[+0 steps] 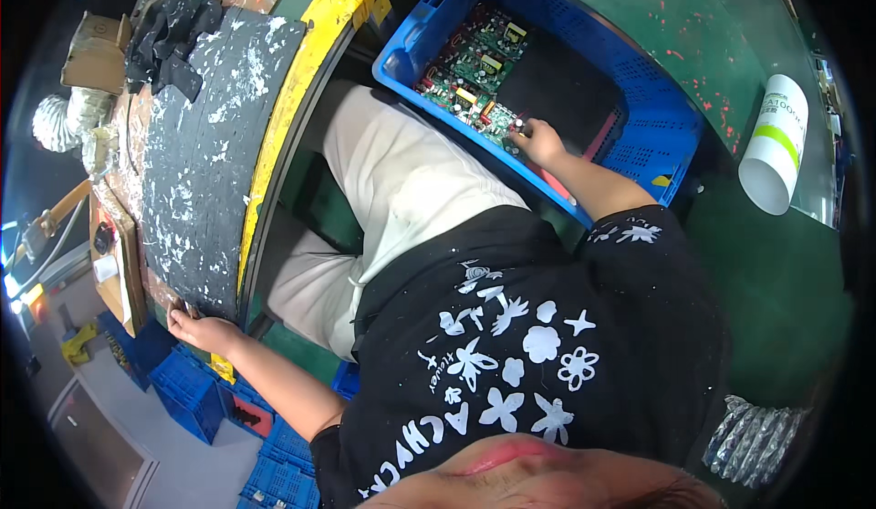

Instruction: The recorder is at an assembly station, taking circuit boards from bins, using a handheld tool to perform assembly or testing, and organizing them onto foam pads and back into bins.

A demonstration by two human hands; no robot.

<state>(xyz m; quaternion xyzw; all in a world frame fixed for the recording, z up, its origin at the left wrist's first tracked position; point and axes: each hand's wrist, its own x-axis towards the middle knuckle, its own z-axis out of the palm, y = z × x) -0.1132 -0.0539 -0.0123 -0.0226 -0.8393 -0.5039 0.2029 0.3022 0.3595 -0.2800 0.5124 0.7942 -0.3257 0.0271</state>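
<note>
My right hand (540, 141) reaches into a blue plastic crate (397, 63), thumb and fingers closed on the near end of a green circuit board (497, 118). Several populated boards lie side by side in that crate, next to a flat black sheet (561, 80). At the lower corner of the workbench, my left hand (199, 330) rests by the edge of a dark, paint-flecked mat (214, 157). Its fingers are curled together; what they grip, if anything, is too small to make out.
Yellow tape (285, 135) lines the bench's edge. A black cloth (169, 43), a cardboard box (96, 51) and a hammer (50, 221) are beyond the mat. A white cylinder (776, 144) is at the right. Blue crates (187, 386) stand at lower left.
</note>
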